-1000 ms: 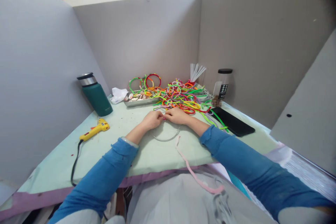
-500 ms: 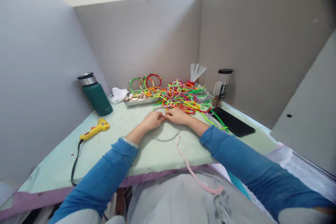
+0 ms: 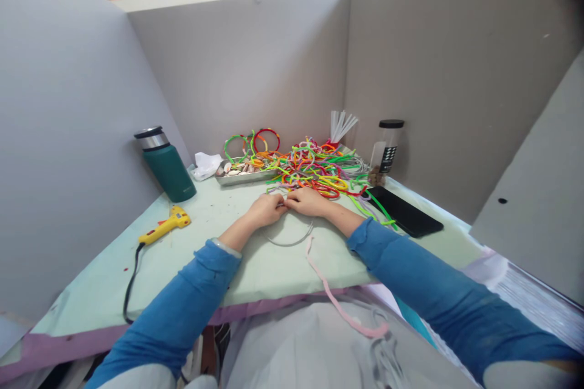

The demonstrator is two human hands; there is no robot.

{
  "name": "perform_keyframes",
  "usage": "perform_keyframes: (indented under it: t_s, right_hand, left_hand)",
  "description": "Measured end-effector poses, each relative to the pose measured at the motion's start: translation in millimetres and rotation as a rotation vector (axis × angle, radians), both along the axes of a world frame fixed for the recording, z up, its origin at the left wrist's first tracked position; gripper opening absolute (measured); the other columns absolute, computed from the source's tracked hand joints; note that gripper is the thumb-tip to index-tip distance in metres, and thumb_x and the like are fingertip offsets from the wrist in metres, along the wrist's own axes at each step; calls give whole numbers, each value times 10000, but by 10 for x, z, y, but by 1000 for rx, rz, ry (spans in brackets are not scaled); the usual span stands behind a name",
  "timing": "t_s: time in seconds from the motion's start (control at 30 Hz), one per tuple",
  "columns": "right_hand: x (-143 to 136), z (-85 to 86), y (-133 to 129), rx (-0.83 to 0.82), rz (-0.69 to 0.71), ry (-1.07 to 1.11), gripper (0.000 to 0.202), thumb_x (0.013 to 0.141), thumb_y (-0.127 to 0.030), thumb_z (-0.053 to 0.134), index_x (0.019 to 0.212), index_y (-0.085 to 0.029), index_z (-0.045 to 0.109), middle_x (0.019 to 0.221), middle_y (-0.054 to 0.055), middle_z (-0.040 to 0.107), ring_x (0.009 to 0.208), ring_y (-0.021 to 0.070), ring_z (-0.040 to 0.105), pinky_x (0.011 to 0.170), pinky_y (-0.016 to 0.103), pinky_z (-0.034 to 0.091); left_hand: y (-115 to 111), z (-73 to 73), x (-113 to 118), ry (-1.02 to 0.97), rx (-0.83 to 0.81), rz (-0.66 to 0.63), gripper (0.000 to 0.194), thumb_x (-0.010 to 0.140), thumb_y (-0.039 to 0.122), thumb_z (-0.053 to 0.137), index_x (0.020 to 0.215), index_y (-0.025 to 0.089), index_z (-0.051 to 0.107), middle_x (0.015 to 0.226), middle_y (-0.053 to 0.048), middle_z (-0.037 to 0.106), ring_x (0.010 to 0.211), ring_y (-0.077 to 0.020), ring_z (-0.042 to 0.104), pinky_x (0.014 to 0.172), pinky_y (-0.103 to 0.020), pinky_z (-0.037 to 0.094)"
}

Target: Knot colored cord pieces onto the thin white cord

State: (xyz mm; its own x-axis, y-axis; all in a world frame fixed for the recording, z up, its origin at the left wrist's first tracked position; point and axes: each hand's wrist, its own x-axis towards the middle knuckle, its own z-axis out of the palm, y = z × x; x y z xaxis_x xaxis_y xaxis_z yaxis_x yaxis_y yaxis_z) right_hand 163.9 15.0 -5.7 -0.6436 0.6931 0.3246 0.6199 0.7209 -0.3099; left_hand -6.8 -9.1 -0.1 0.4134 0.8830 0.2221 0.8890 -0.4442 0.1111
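A thin grey ring [image 3: 290, 244] lies low over the pale green tabletop, its near arc curving below my hands. My left hand [image 3: 268, 209] is closed on the ring's far side. Fingertips of my right hand [image 3: 305, 201] pinch the same part, close against the left fingers. What sits between the fingertips is mostly hidden. Nearer to me, a pink fuzzy strip [image 3: 335, 298] runs from the tabletop over the edge onto my lap. Just beyond my hands is a tangled pile of colourful fuzzy strips [image 3: 314, 164].
A metal tray [image 3: 246, 179] of shells stands behind, near white tissue [image 3: 207, 165]. On the left are a green bottle [image 3: 170, 173] and a yellow glue gun [image 3: 165, 225] with a black cord. A black phone [image 3: 406, 213] and a clear jar [image 3: 385, 152] are on the right.
The grey ring's near arc has shifted very slightly to the left. Both hands keep nearly the same place and hold.
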Motion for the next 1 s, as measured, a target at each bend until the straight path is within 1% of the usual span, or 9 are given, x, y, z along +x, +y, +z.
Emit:
perform_keyframes:
  t_s: [0.2,0.4,0.57,1.0]
  right_hand:
    - [-2,-3,7,7,6,-2,317,849,-328,410,783,-144,660,785,47,658,665,120,510,582,211,301]
    - [-1,9,-9,4,0,-12,316,852,-326,412,800,-141,662,804,48,662,683,122,519,595,207,310]
    - [0,12,-12,-1,2,-15,310,853,-319,414,812,-141,664,819,51,666,691,124,524,595,208,309]
    - [-5,-13,8,9,0,-4,305,851,-325,418,789,-147,657,796,45,660,674,120,515,577,210,293]
  left_hand:
    - [3,-10,-5,10,3,-2,256,796,370,473,917,192,612,859,-81,668,782,-197,593,688,-269,411]
    - [-12,4,2,39,8,-4,262,798,372,456,916,193,607,860,-83,666,781,-212,594,674,-282,414]
    - [-28,13,13,58,0,4,270,806,374,446,930,194,602,875,-76,668,790,-205,597,684,-280,426]
    - [-28,19,11,55,-2,-12,266,803,361,453,946,194,602,886,-76,667,804,-204,598,700,-282,431]
